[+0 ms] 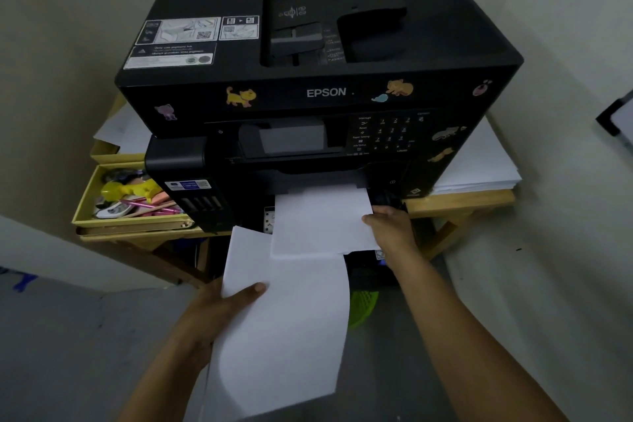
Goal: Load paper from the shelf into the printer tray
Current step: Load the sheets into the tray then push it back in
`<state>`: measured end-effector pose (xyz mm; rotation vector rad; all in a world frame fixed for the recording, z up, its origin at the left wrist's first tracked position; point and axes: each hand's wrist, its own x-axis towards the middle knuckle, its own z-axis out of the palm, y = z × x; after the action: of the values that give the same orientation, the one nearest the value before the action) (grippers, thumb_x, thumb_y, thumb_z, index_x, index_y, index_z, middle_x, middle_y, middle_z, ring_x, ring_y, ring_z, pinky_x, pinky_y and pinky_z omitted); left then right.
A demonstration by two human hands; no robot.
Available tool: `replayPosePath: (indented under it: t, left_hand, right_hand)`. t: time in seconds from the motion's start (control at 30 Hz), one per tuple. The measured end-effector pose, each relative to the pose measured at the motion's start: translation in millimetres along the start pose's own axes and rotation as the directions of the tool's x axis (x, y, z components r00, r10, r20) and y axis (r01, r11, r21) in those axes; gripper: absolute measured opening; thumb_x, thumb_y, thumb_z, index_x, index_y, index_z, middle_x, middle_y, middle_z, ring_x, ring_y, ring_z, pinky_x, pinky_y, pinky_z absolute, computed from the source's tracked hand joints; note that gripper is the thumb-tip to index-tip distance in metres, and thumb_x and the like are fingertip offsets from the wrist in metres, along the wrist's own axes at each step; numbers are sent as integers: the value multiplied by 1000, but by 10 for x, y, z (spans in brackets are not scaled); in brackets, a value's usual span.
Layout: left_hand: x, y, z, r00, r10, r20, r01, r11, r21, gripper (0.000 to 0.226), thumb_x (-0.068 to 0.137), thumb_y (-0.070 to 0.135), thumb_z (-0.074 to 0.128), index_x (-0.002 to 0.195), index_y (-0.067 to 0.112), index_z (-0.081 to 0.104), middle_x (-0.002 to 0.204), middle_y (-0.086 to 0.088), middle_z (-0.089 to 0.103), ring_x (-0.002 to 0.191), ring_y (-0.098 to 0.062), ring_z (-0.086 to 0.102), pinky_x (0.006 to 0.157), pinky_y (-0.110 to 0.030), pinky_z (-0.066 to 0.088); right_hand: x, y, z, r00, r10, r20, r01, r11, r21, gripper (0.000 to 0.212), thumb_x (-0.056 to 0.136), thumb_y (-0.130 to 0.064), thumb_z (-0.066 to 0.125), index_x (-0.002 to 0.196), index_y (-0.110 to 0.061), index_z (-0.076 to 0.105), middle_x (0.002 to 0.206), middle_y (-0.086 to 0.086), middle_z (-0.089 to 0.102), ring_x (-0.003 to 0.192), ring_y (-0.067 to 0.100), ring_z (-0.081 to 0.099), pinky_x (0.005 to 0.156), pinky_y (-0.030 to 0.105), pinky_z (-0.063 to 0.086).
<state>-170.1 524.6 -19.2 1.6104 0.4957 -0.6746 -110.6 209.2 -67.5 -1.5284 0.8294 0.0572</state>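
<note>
Left hand [219, 305] gripping paper [284, 329]

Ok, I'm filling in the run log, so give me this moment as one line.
left hand: holds loose sheets | right hand: on paper stack at printer front | stage: paper partly in

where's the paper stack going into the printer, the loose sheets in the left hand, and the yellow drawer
paper stack [318, 223], head view, middle of its top sheet
loose sheets [284, 319], head view, middle of the sheets
left hand [219, 308], head view, back of the hand
yellow drawer [85, 199], head view, left wall
</note>
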Motion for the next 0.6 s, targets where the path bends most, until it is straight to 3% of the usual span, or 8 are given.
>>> replayPosePath:
  t: [0.1, 0.2, 0.27, 0.37, 0.47, 0.6]
  left_hand:
    - [7, 7, 7, 1000, 6, -22, -6, 1000, -3, 43, 78, 26, 88, 114, 16, 68, 95, -9, 82, 85, -33, 80, 80, -53, 64]
    - [27, -13, -8, 1000, -6, 7, 6, 1000, 8, 49, 77, 29, 89, 120, 13, 70, 102, -12, 81, 90, -35, 79, 84, -56, 63]
    - [39, -29, -25, 1000, -14, 20, 13, 1000, 10, 51, 77, 30, 89, 121, 13, 70, 104, -14, 81, 91, -37, 79, 86, -58, 62]
    - [48, -28, -34, 1000, -26, 14, 26, 1000, 17, 52, 76, 32, 89, 121, 15, 69, 103, -13, 81, 91, -37, 79, 87, -59, 61]
    - [57, -36, -37, 999, -28, 19, 28, 999, 23, 58, 74, 36, 91, 122, 16, 68, 104, -12, 81, 91, -36, 79, 87, -60, 61]
    - [59, -37, -41, 999, -34, 20, 33, 999, 22, 68, 62, 43, 93, 120, 16, 70, 103, -12, 81, 91, -37, 79, 87, -60, 61]
  right_hand:
    - [-44, 65, -62, 1000, 22, 9, -21, 999, -37, 11, 96, -13, 70, 101, -22, 72, 94, -2, 72, 89, 19, 69, 85, 38, 59]
    - [-77, 106, -147, 995, 89, 41, -85, 992, -91, 8, 96, -26, 74, 102, -21, 72, 101, 0, 72, 92, 21, 68, 68, 31, 58]
    - [-96, 86, -188, 983, 149, 106, -147, 989, -30, 7, 97, -17, 74, 101, -10, 73, 102, 7, 75, 91, 25, 72, 56, 27, 60]
    - [-78, 63, -188, 959, 205, 198, -211, 978, 7, 18, 96, 0, 72, 113, 8, 70, 115, 20, 75, 100, 30, 75, 65, 34, 67]
    - [-52, 64, -167, 961, 208, 183, -216, 976, 21, 23, 94, 6, 72, 117, 11, 68, 116, 21, 75, 98, 30, 75, 61, 34, 67]
    - [-46, 77, -121, 969, 187, 160, -200, 978, 67, 8, 94, 9, 70, 100, 4, 72, 111, 19, 75, 94, 29, 74, 57, 31, 65]
